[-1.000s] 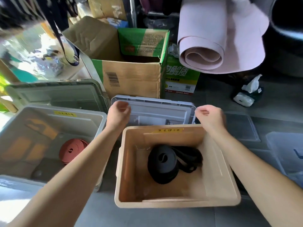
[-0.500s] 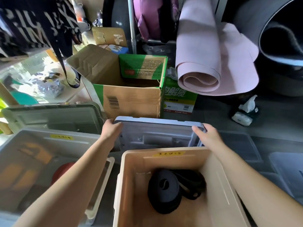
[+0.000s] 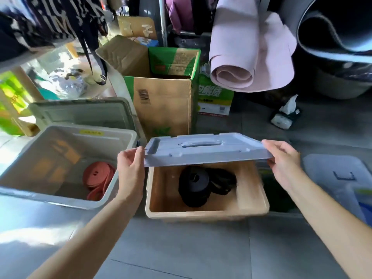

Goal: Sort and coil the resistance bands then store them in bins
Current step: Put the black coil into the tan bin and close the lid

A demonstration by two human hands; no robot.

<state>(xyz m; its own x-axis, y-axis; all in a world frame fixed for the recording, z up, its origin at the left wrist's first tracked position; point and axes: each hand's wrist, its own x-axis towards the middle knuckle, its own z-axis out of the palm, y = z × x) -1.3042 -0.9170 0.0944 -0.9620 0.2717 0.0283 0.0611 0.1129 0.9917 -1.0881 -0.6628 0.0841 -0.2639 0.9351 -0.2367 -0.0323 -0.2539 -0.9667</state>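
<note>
Currently we hold grey lid (image 3: 205,156) above tan bin (image 3: 201,213), left hand (image 3: 130,170) and right hand (image 3: 281,162) fingers gripping lid ends; black bands (image 3: 194,184) coiled inside bin; yellow label (image 3: 91,132) on grey bin (image 3: 60,200) unreadable.

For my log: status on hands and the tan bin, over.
Left hand, right hand grip grey lid, held over tan bin. Black bands coiled inside. No obstruction seen.

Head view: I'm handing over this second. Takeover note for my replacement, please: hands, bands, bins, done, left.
Hands: left hand and right hand each grip an end of the grey lid, held tilted above the tan bin.
Coiled black bands lie in the tan bin; coiled red bands in the grey bin, which is uncovered.
Done: both colours sorted and binned.
To do: seat this lid; probably cover the grey bin too.
</note>
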